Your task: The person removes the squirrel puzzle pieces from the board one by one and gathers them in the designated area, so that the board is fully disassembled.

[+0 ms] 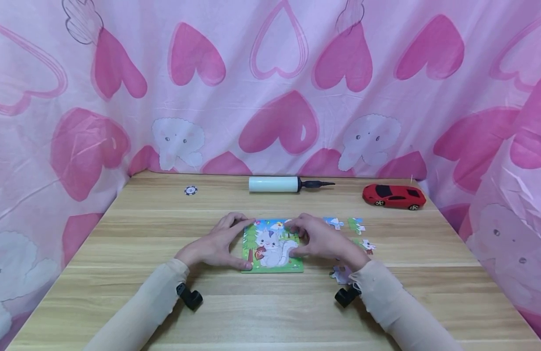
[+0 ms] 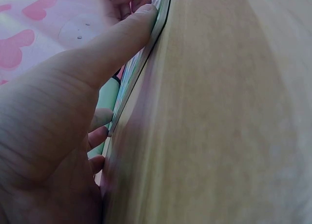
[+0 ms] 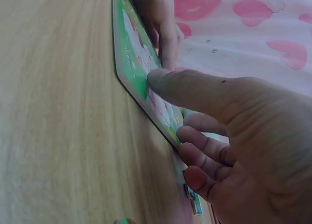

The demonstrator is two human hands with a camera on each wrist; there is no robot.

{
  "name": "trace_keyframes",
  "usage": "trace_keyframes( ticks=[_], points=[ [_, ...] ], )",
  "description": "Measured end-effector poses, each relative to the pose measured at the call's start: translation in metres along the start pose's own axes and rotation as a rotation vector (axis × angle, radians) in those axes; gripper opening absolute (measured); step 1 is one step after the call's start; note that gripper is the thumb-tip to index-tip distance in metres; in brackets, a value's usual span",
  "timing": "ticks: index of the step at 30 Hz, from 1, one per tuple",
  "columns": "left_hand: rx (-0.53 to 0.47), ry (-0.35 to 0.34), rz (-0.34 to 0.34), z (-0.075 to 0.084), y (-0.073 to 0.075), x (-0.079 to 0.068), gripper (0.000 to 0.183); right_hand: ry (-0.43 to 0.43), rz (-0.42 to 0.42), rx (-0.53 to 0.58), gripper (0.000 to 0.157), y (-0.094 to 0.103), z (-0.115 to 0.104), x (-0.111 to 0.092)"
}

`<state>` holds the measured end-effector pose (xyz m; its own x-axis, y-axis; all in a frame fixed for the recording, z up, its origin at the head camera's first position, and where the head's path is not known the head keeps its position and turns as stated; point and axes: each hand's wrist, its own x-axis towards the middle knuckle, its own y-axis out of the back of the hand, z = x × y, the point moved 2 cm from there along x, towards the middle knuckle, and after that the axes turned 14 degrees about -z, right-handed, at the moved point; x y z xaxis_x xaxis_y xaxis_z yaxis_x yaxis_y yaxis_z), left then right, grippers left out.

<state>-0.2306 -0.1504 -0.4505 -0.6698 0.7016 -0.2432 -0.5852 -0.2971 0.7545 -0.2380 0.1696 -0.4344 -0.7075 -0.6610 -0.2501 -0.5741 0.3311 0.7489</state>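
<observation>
A square jigsaw puzzle (image 1: 274,251) with a white squirrel picture on a green background lies flat on the table between the hands. My left hand (image 1: 219,243) spans its left side, thumb on the near left corner and fingertips at the far left corner. Across from it, my right hand (image 1: 320,239) holds the right side. In the right wrist view, that thumb (image 3: 195,90) rests on the picture while curled fingers touch the edge. The left wrist view shows the left thumb (image 2: 122,41) on the puzzle (image 2: 139,63), seen nearly edge-on.
Loose puzzle pieces (image 1: 355,225) lie right of the puzzle, with another piece (image 1: 340,275) near the right wrist. Behind are a poker chip (image 1: 190,190), a white hand pump (image 1: 273,184) and a red toy car (image 1: 394,196). A pink heart-patterned curtain (image 1: 279,122) surrounds the table.
</observation>
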Motion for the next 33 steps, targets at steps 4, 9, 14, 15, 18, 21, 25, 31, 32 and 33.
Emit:
trace_keyframes(
  ticks=[4, 9, 14, 15, 18, 21, 25, 31, 32, 33],
  points=[
    [-0.004, -0.002, -0.001, -0.0005, -0.0005, 0.0002, 0.121, -0.001, -0.015, -0.022, 0.069, -0.0008, -0.0012, -0.0002],
    [-0.01, -0.001, -0.004, -0.0007, -0.0005, 0.0005, 0.121, -0.002, -0.032, -0.033, 0.062, -0.0013, -0.001, 0.0002],
    [-0.006, -0.001, -0.003, -0.0008, -0.0003, 0.0004, 0.121, 0.012, -0.057, -0.031, 0.056, -0.0012, -0.0014, 0.0],
    [-0.004, -0.002, -0.002, -0.0007, -0.0003, 0.0004, 0.121, 0.014, -0.06, -0.03, 0.055, -0.0011, -0.0014, -0.0002],
    [-0.001, -0.001, -0.002, -0.0006, -0.0001, 0.0003, 0.12, 0.02, -0.064, -0.027, 0.052, -0.0012, -0.0018, -0.0006],
    [-0.001, -0.001, -0.001, -0.0003, -0.0001, 0.0002, 0.121, 0.022, -0.065, -0.016, 0.049, -0.0011, -0.0017, -0.0007],
    [0.002, -0.005, 0.002, 0.0002, 0.0002, 0.0004, 0.121, 0.019, -0.064, 0.0, 0.048, -0.0011, -0.0016, -0.0005],
    [-0.001, -0.007, 0.002, 0.0006, 0.0004, 0.0005, 0.121, 0.019, -0.064, 0.011, 0.047, -0.0008, -0.0016, -0.0005],
    [-0.002, -0.006, 0.001, 0.0006, 0.0004, 0.0005, 0.121, 0.019, -0.063, 0.011, 0.047, -0.0009, -0.0014, -0.0004],
    [-0.003, -0.005, 0.001, 0.0005, 0.0004, 0.0004, 0.121, 0.02, -0.063, 0.012, 0.047, -0.001, -0.0013, -0.0004]
  ],
)
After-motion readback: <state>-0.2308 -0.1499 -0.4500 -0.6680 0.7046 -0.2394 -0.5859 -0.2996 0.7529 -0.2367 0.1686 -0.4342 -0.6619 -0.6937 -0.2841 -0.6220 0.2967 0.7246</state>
